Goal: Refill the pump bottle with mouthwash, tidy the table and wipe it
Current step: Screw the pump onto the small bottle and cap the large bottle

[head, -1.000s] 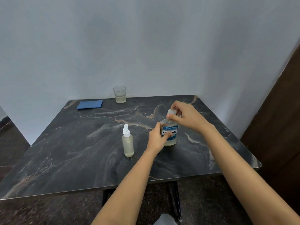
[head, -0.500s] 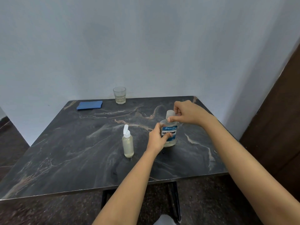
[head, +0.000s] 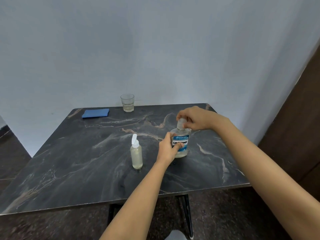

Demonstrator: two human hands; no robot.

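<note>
Fingers [head: 188, 124] of the right hand [head: 196, 118] pinch the cap [head: 181, 123] of the mouthwash bottle [head: 183, 138], which the left hand [head: 167, 149] grips upright on the surface [head: 86, 161] near the pump bottle [head: 136, 155], so pouring, tidying and wiping all look undone.

Single head-worn wide-angle view. Looks forward and down across worktop [head: 69, 170] from beyond near edge, toward wall [head: 155, 49] at far side. Near, with left hand [head: 167, 149] and right hand [head: 195, 118] reaching in to mid-frame. Takes in nearly whole worktop, strip of floor [head: 34, 227] below.
</note>
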